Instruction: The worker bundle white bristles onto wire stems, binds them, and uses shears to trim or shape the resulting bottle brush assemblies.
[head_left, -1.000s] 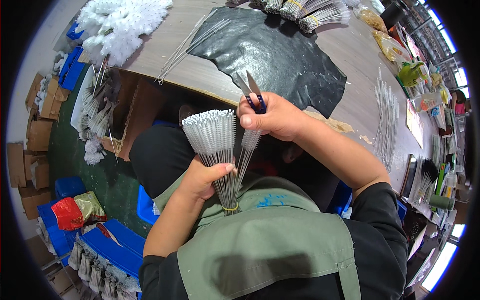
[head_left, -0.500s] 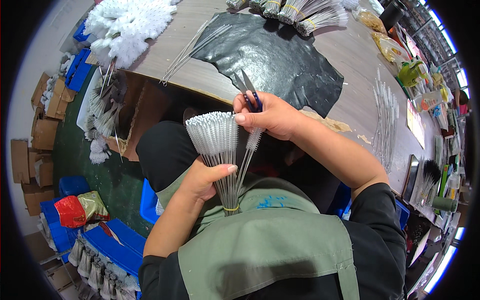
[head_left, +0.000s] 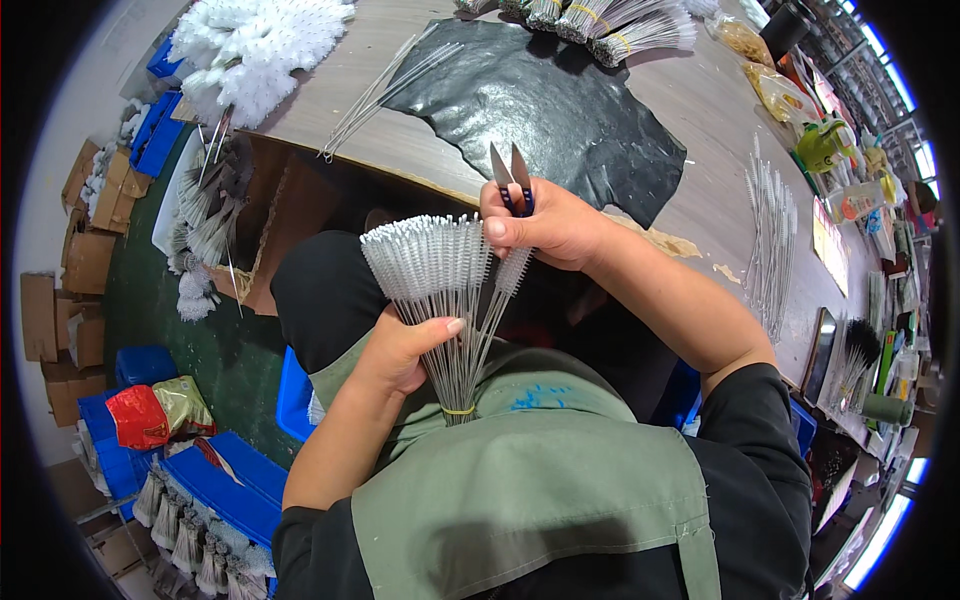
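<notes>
A fanned bundle of thin wire brushes (head_left: 428, 262) with white bristle ends stands upright over my lap, bound low down by a yellow rubber band (head_left: 458, 410). My left hand (head_left: 408, 352) is wrapped round the wire stems, thumb across the front. At the bundle's right side, my right hand (head_left: 535, 225) holds small scissors (head_left: 512, 172) with dark blue handles, blades pointing up and slightly apart. The thumb and fingers of that hand also pinch the tips of a few brushes (head_left: 510, 272) split off from the rest.
A black sheet (head_left: 550, 110) covers part of the table before me. Loose wire brushes (head_left: 770, 240) lie at the right, more wires (head_left: 385, 95) at the left edge. Banded bundles (head_left: 600, 25) and a white bristle heap (head_left: 250, 50) sit farther back. Blue bins (head_left: 225, 480) stand at left.
The scissors have turned more upright in my right hand, which has shifted slightly right. The bundle has tilted a little left and fanned wider.
</notes>
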